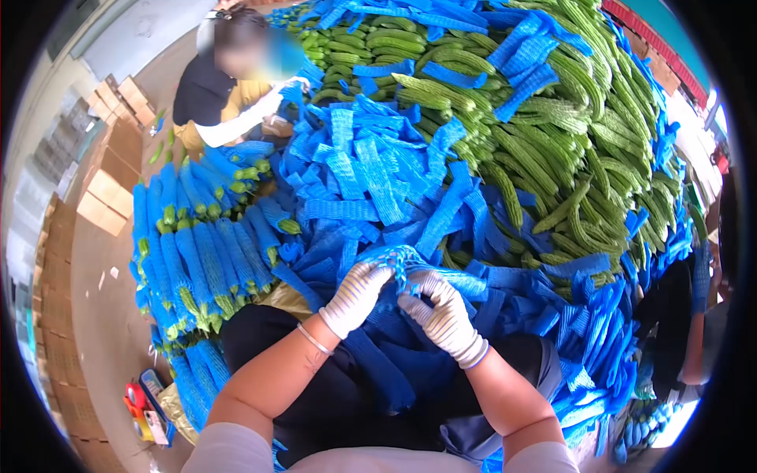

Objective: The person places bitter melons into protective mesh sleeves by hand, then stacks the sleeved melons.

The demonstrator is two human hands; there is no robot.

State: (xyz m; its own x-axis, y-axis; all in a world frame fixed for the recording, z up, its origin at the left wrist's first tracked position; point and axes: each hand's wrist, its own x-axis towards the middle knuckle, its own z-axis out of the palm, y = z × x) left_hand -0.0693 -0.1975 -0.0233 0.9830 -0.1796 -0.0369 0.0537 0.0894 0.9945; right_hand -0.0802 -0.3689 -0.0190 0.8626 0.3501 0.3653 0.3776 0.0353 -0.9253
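Observation:
Both my hands wear white striped gloves and meet over my lap. My left hand (355, 299) is closed on one end of a blue foam net sleeve (404, 258), its mesh stretched and bunched upward. Fingers curled, my right hand (443, 317) grips the lower edge of the same sleeve from the other side. No gourd shows inside it. Just beyond my hands lies a heap of flat blue net sleeves (371, 169), with more of them across my lap. Long, bumpy green bitter gourds (544, 158) are piled behind and to the right.
Sleeved gourds (209, 260) stand stacked in rows at my left. A co-worker (229, 87) sits at the far left, arms reaching into the pile. Cardboard boxes (106, 193) line the left wall. Tape rolls (136, 398) lie on the floor. Another person's arm (695, 347) appears far right.

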